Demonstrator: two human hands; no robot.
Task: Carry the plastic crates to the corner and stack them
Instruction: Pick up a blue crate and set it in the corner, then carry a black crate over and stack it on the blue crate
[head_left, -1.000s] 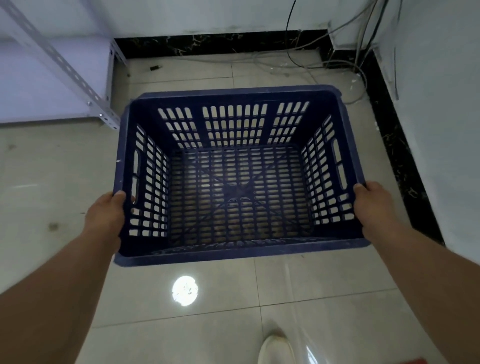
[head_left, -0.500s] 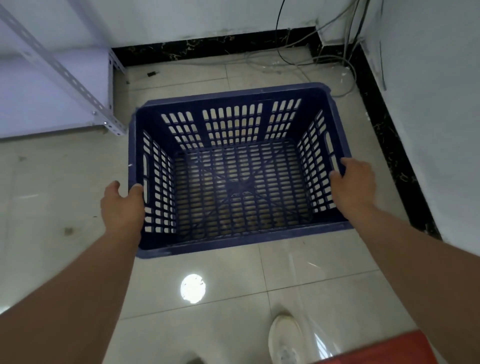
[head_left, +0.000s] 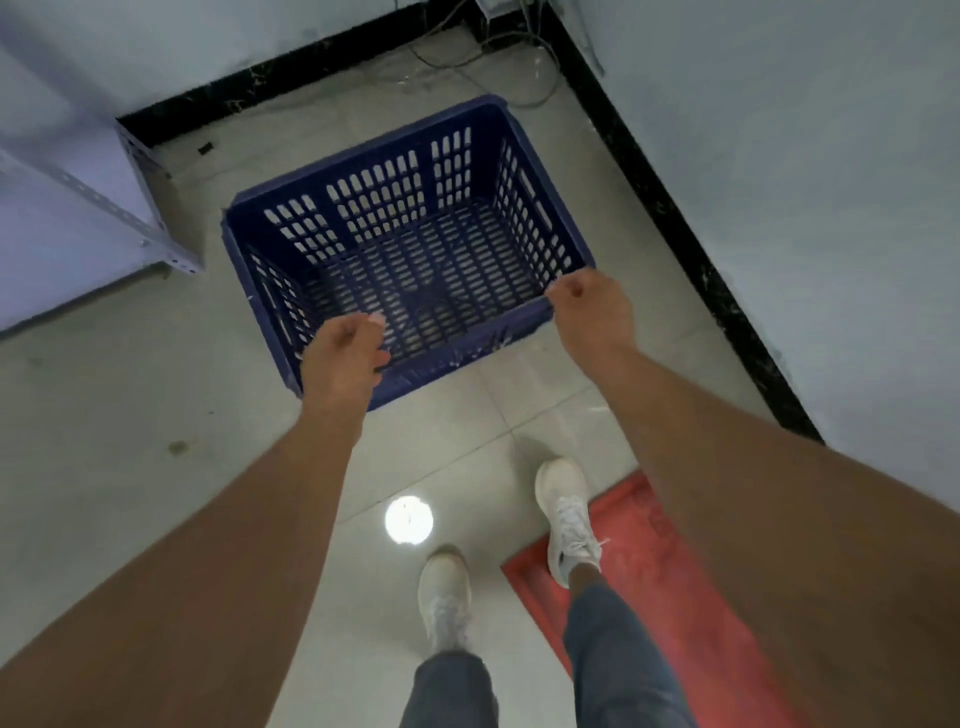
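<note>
Blue plastic crate (head_left: 410, 244) resting upright on tiled floor (head_left: 104, 389), at 12 o'clock from the feet, set into the room corner. Walls and base of slotted mesh; interior empty, floor tiles visible through the slots. Far long side toward the black skirting (head_left: 670, 223), turned slightly off square to it. Loose cables (head_left: 498, 62) on the floor just beyond the crate at 1 o'clock. Grey metal shelving upright (head_left: 150, 208) near the crate at 10 o'clock, apart from it.

Left hand (head_left: 345, 358) over the near rim at the crate's 7 o'clock corner, fingers curled loosely, nothing enclosed; contact with the rim cannot be confirmed. Right hand (head_left: 592, 312) at the near 4 o'clock corner, fingers curled in a loose fist, empty; knuckles just beside or against the rim, cannot tell which.

Red flat item (head_left: 670, 582) on the floor at 4 o'clock, well apart from the crate, partly under the right white shoe (head_left: 566, 514); edges blurred, type not determinable. Left white shoe (head_left: 444, 597) on bare tile. Round light reflection (head_left: 409, 520) on the tile between crate and shoes
</note>
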